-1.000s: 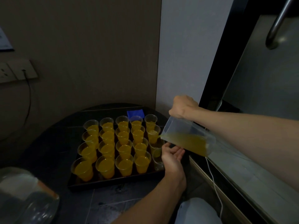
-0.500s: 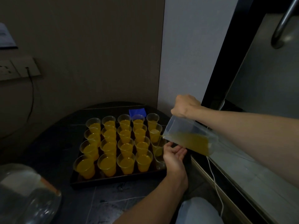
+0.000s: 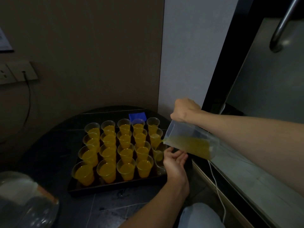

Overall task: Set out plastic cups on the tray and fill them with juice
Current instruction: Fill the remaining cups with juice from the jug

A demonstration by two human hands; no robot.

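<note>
A dark tray (image 3: 115, 186) holds rows of clear plastic cups (image 3: 125, 152), nearly all filled with orange juice. My right hand (image 3: 185, 111) grips a clear pitcher (image 3: 189, 137) by its top and tips it leftward. Juice runs off its spout into a cup (image 3: 158, 156) in the right-hand column. My left hand (image 3: 174, 160) sits right beside that cup at the tray's right edge, thumb against it and fingers loosely curled around nothing. The cup (image 3: 160, 167) in front of it looks empty.
The tray stands on a dark round table (image 3: 49, 145) in a wall corner. A blue item (image 3: 137, 116) lies behind the cups. A clear container (image 3: 24, 199) is at lower left. A white cable (image 3: 218, 191) hangs by a ledge on the right.
The pitcher has tipped slightly further and juice now reaches its spout. My left hand has stayed beside the same cup.
</note>
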